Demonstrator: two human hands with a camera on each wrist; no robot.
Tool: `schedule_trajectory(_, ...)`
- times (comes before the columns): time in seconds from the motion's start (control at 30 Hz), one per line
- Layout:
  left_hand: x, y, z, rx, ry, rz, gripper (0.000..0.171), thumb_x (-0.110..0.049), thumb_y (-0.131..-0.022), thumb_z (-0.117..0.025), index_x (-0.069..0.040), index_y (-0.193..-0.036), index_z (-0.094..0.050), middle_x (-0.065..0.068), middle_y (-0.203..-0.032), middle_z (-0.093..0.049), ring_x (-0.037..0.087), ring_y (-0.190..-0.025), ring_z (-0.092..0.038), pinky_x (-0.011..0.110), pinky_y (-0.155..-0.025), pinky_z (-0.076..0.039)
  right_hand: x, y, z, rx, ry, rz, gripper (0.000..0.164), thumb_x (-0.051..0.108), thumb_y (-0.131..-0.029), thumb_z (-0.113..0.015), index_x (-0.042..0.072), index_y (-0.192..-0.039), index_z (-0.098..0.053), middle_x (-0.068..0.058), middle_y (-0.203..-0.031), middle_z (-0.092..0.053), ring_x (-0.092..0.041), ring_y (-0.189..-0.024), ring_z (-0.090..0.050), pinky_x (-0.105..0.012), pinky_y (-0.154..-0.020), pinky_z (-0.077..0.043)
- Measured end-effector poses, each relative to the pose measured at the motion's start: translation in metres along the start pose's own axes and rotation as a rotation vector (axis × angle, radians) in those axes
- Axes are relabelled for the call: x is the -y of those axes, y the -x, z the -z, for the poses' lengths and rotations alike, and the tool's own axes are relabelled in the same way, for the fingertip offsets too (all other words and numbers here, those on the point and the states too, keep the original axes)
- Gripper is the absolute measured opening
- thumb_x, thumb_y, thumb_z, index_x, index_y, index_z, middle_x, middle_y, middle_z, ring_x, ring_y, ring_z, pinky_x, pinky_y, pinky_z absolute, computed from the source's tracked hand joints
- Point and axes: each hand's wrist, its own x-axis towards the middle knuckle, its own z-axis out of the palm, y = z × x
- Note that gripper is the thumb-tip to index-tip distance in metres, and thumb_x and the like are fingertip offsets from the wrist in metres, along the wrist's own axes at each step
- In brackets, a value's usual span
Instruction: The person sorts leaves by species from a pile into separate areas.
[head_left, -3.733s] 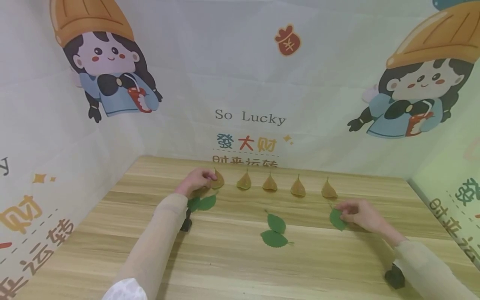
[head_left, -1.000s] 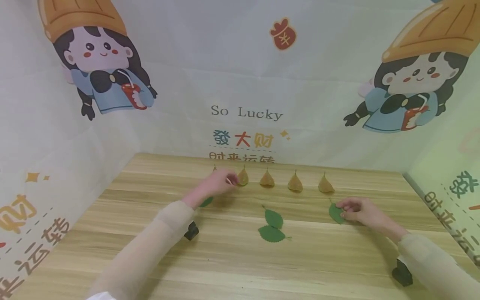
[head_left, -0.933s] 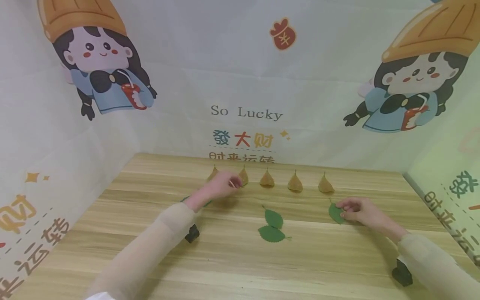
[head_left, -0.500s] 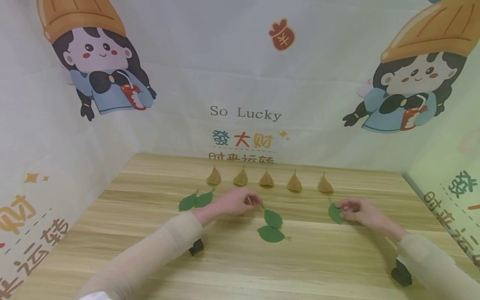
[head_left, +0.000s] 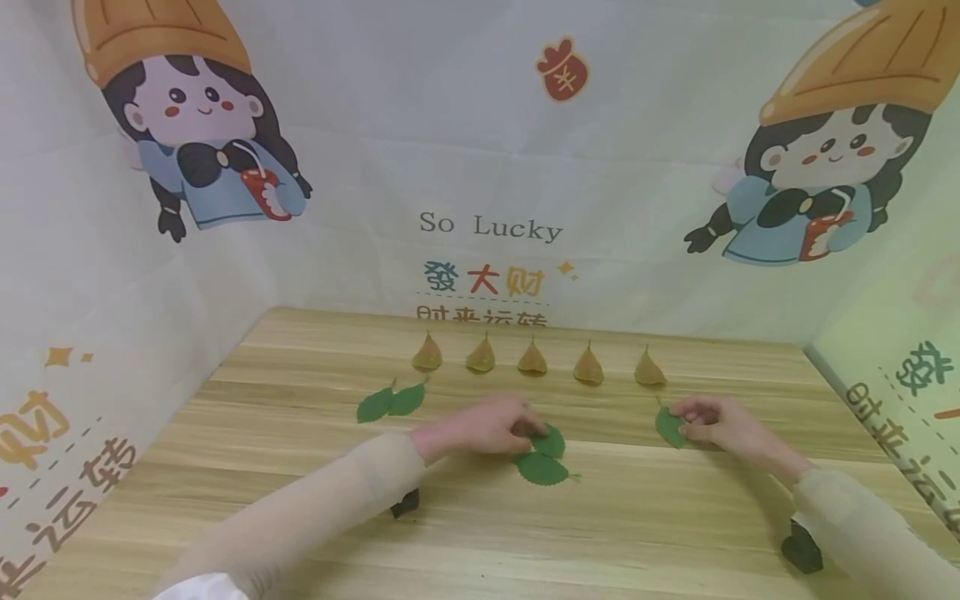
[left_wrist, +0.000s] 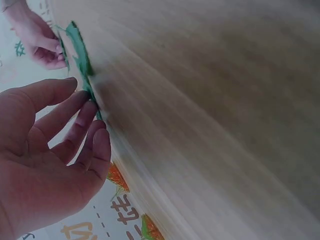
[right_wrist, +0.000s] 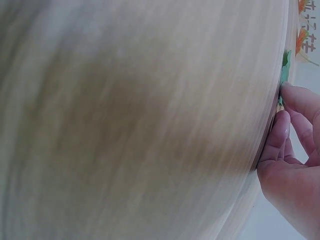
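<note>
My left hand [head_left: 501,425] is at the upper green leaf [head_left: 553,442] of a pair near the table's middle. Its fingertips touch that leaf; in the left wrist view thumb and index finger stand apart, fingers loosely bent. The lower green leaf [head_left: 543,468] of the pair lies flat just below, overlapping it. At the right, my right hand [head_left: 723,427] pinches the right edge of a single green leaf [head_left: 667,427] lying on the wood. In the right wrist view only a sliver of this green leaf [right_wrist: 285,70] shows beside the fingers.
Several yellow-brown leaves [head_left: 532,360] stand in a row along the back of the wooden table [head_left: 465,542], stems pointing away. Two overlapping green leaves [head_left: 375,406] lie at the left. A printed cloth [head_left: 360,200] hangs behind and at both sides.
My left hand has come from the left end of the yellow-brown row, passing the second leaf, rightward and nearer to the middle green pair. The right hand stays at its leaf.
</note>
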Motion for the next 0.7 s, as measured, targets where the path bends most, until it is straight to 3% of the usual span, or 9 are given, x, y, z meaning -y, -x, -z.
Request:
schedule_trajectory(0.23,-0.005,-0.012,-0.001,0.027,-0.058,-0.001,0.037,-0.01,-0.088,-0.064,-0.011,-0.125,-0.069,0.007,-0.111,-0.068,0.011,-0.09,-0.051,0.023,-0.083,-0.046,-0.001,0.0,0.0,-0.007,0.009,-0.015,0.034,0.016,-0.092,-0.067,-0.002,-0.121,-0.065,-0.015,-0.109,-0.067,-0.002,-0.089,-0.056,-0.018,-0.074,-0.049)
schedule_trajectory(0.5,-0.01,-0.024,0.0,0.041,-0.104,-0.073,0.039,-0.009,-0.088,-0.062,-0.01,-0.127,-0.067,0.004,-0.119,-0.069,0.012,-0.09,-0.052,0.021,-0.081,-0.044,-0.001,-0.001,0.001,-0.006,0.019,-0.018,0.034,0.019,-0.092,-0.067,0.0,-0.12,-0.065,-0.014,-0.11,-0.067,-0.003,-0.091,-0.057,-0.018,-0.076,-0.049)
schedule_trajectory(0.6,-0.012,-0.027,0.0,0.051,-0.122,-0.063,0.039,-0.01,-0.089,-0.062,-0.012,-0.127,-0.067,0.005,-0.128,-0.067,0.015,-0.106,-0.059,0.024,-0.094,-0.047,-0.001,-0.001,0.001,-0.005,0.014,-0.022,0.035,0.02,-0.092,-0.067,0.0,-0.121,-0.065,-0.014,-0.111,-0.068,-0.002,-0.09,-0.057,-0.018,-0.076,-0.049)
schedule_trajectory(0.7,-0.014,-0.03,-0.001,0.072,-0.123,-0.044,0.039,-0.01,-0.089,-0.061,-0.013,-0.128,-0.067,0.005,-0.137,-0.063,0.021,-0.124,-0.058,0.031,-0.108,-0.045,-0.002,-0.001,0.001,-0.003,0.012,-0.018,0.035,0.019,-0.092,-0.067,0.0,-0.121,-0.065,-0.015,-0.111,-0.067,-0.001,-0.09,-0.057,-0.018,-0.076,-0.049)
